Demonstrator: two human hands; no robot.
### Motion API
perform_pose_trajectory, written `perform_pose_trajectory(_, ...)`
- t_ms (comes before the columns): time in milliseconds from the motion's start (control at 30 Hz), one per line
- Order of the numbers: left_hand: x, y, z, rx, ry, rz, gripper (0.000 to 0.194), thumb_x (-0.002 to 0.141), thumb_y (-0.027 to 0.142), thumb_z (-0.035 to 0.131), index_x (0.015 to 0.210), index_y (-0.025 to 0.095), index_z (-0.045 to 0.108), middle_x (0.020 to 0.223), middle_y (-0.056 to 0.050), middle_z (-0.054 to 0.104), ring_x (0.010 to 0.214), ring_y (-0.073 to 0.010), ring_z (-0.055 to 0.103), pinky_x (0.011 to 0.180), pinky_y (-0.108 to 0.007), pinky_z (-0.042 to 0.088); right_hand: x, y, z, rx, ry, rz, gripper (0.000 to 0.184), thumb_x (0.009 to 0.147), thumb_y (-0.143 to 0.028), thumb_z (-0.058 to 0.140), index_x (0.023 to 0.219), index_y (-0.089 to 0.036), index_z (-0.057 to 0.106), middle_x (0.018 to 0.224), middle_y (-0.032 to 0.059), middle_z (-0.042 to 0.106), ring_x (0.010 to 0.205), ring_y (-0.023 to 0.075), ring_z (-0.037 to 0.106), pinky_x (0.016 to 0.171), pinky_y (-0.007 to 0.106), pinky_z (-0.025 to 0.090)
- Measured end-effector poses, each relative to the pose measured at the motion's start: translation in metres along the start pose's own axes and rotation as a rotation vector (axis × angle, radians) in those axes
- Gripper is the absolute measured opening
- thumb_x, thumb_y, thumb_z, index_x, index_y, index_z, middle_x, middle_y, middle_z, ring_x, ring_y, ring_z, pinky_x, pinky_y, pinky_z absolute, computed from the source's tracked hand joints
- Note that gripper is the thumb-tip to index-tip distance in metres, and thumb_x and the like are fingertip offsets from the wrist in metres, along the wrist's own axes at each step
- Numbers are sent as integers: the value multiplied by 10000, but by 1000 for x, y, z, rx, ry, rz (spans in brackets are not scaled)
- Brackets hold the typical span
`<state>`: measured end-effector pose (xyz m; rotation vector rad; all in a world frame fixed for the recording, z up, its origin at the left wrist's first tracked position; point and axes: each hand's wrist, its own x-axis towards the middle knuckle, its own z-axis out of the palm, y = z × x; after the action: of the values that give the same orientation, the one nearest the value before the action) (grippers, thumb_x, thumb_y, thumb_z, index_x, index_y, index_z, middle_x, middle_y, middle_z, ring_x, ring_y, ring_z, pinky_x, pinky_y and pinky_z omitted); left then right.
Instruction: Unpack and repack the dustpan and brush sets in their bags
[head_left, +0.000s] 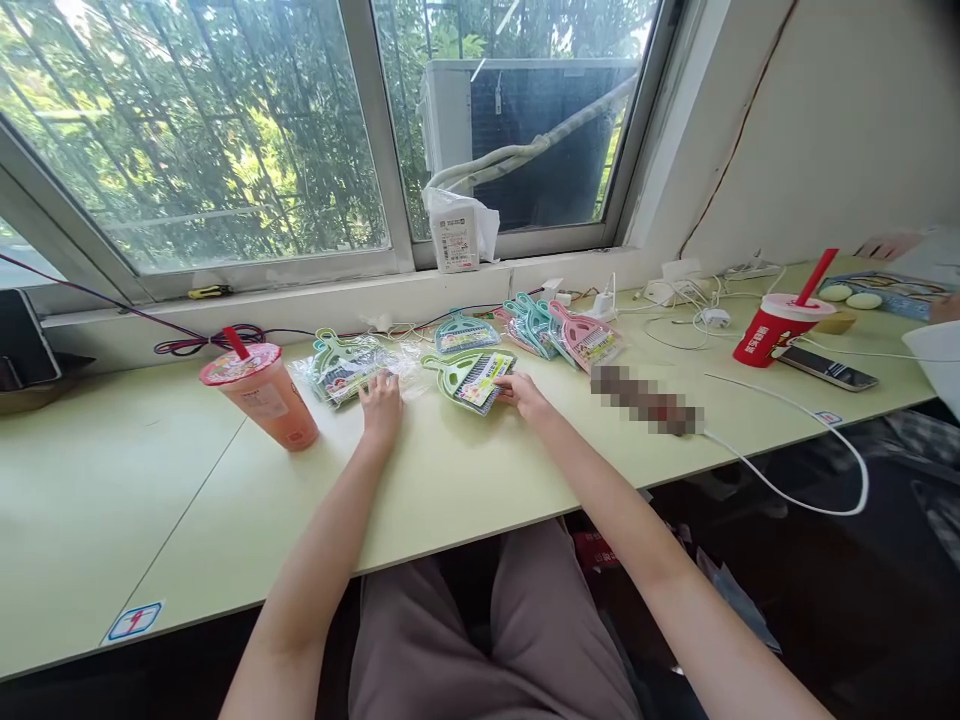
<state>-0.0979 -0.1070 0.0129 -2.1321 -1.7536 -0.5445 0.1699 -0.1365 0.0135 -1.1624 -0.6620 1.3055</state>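
Note:
My left hand (381, 398) rests on the pale green table (465, 480), fingers curled down at the edge of a pile of clear plastic bags (351, 372) with green dustpan sets in them. My right hand (523, 392) touches the right edge of a green mini dustpan set (471, 377) with a printed card, fingers pinched on it. More dustpan sets, teal (465, 334) and pink (585, 340), lie further back near the window sill.
An orange drink cup with a red straw (262, 395) stands left of my left hand. At right are a red cup (780, 328), a phone (827, 368), a white cable (795, 450) and chargers. A tissue pack (455, 235) sits on the sill.

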Motion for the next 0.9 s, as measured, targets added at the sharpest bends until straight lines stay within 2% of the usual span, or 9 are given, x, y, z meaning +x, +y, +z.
perform_pose_trajectory(100,1,-5,0,3,-46,-64,454,812,56,401,1224,126,580,1338,-231,522,1222,-357,496,952,-526,439,-1,0,2,-75,-44,18,181,714,-26,603,861,-132,612,743,43,719,608,137,671,564,229,569)
perform_pose_trajectory(233,4,-11,-4,3,-132,-111,377,809,23,356,1015,114,658,1043,-211,646,1024,-313,606,766,-386,516,-5,-3,4,-150,-104,63,198,701,-18,604,868,-120,631,726,60,722,583,149,670,568,252,573)
perform_pose_trajectory(333,6,-15,-7,-10,-81,-165,334,864,96,345,935,121,671,973,-195,663,973,-309,625,739,-377,511,-7,-4,5,-191,-155,70,204,689,-25,622,870,-116,643,745,73,729,585,157,672,570,262,571)
perform_pose_trajectory(467,8,-22,-9,-66,32,-238,312,906,215,367,939,145,670,939,-177,678,950,-317,630,744,-393,498,-4,-2,6,-203,-162,36,210,685,-31,631,871,-128,644,738,56,727,575,142,660,555,233,550)
perform_pose_trajectory(567,9,-28,-9,-131,110,-304,313,916,257,367,946,163,664,951,-167,681,954,-312,626,768,-399,491,-2,-2,3,-184,-174,6,205,698,-39,622,881,-129,641,730,59,725,589,147,667,555,230,545)
perform_pose_trajectory(667,9,-29,-9,-188,205,-335,287,909,271,392,927,185,665,966,-144,683,1028,-311,591,901,-446,455,-1,-3,2,-177,-167,8,188,706,-32,607,867,-125,631,720,60,720,590,150,670,544,229,541)
perform_pose_trajectory(767,9,-28,-12,-204,313,-337,266,907,289,417,909,195,666,971,-127,686,1066,-307,561,1069,-521,313,-1,-4,2,-192,-105,13,184,711,-16,590,858,-120,626,716,56,716,576,147,664,512,221,526)
perform_pose_trajectory(900,7,-22,-16,-239,359,-328,247,911,291,430,923,203,660,1015,-113,683,1094,-299,542,1134,-562,189,-1,-3,4,-141,-58,-13,183,716,-18,587,861,-125,622,726,43,717,589,141,667,529,218,533)
